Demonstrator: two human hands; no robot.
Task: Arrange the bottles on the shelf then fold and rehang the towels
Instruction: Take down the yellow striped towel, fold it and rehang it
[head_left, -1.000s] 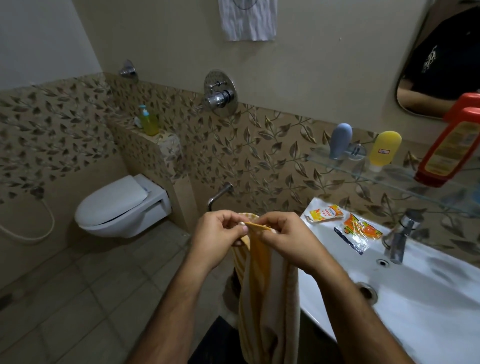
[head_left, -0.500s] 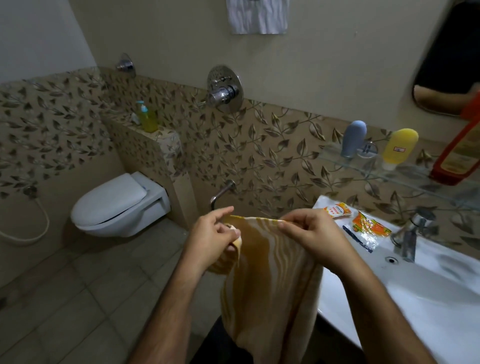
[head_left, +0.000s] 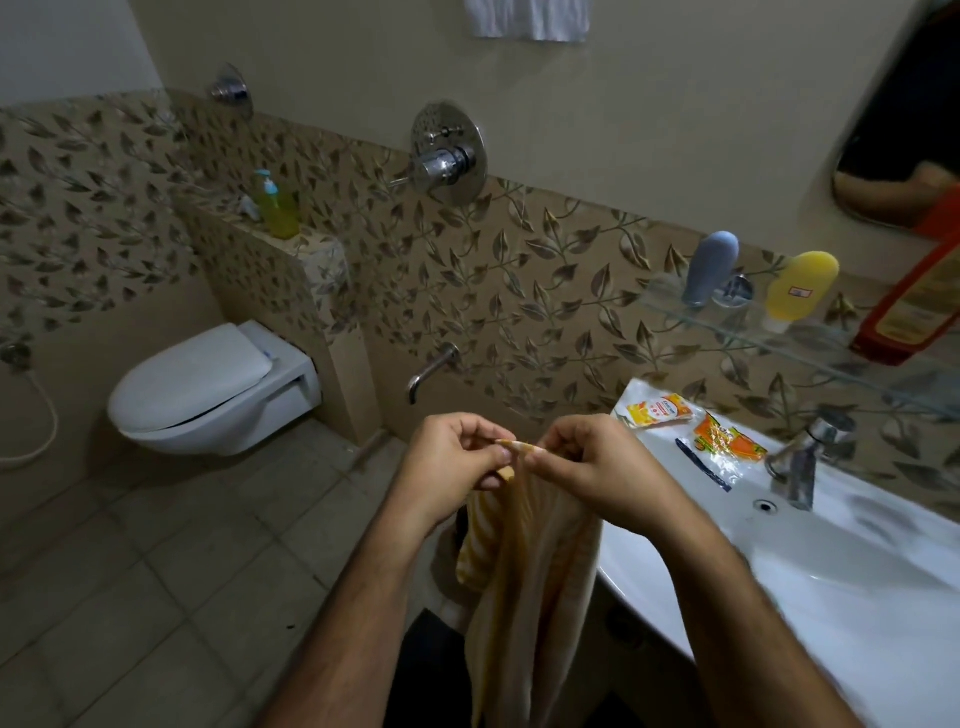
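From my remote seat I see both hands raised close together in front of the washbasin (head_left: 779, 582); the left hand (head_left: 449, 467) has its fingers curled and pinches the top edge of the striped towel (head_left: 530, 582) between thumb and forefinger; the right hand (head_left: 592, 467) does the same just beside it, thumb and fingers closed on the same edge. A short stretch of the hem runs taut between the two pinches; the hands are near each other but not touching, as far as I can tell. The towel — orange and cream in stripes — hangs straight down from the grip in loose vertical folds, gathered narrow, its lower end running out of the bottom of the view beside the basin's front rim.

On the glass shelf (head_left: 831, 332) to the right stand three bottles in a row: a grey-blue bottle (head_left: 709, 267) at the near end, a yellow bottle (head_left: 800, 288) beside it standing on its cap, and a red bottle (head_left: 914, 306) tilted at the frame's edge, partly cut off. A white towel (head_left: 527, 18) hangs high on the wall, only its lower part in view.

On the basin's flat corner lie two bright sachets (head_left: 696, 426) and a dark wrapper; the tap (head_left: 802, 457) stands behind the drain. Farther left I see the toilet (head_left: 202, 384) with its lid down, and a green pump bottle (head_left: 278, 205) on the tiled ledge above it; a round chrome mixer (head_left: 449, 156) sits on the wall — a spout below it.
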